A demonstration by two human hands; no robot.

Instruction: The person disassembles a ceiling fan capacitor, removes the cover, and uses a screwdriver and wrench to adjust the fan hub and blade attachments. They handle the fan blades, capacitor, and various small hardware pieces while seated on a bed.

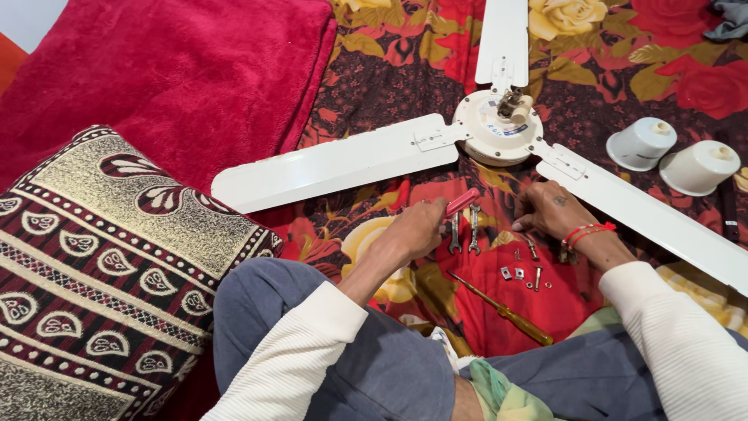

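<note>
A white three-bladed ceiling fan (499, 129) lies on a flowered bedsheet, its round motor hub at the upper middle. My left hand (417, 228) is closed around a red-handled tool (462, 201), just below the hub. My right hand (549, 209) rests on the sheet beside the right blade (647, 214), fingers curled near small parts; what it holds, if anything, I cannot make out. Two small spanners (465, 231) lie between my hands. Loose screws and washers (523, 270) sit below them, and a yellow-handled screwdriver (506, 312) lies near my knees.
Two white cup-shaped fan covers (670, 154) stand at the right. A patterned maroon cushion (109, 265) lies at the left, with a red blanket (179, 70) behind it. My grey-trousered knees (374, 359) fill the bottom of the view.
</note>
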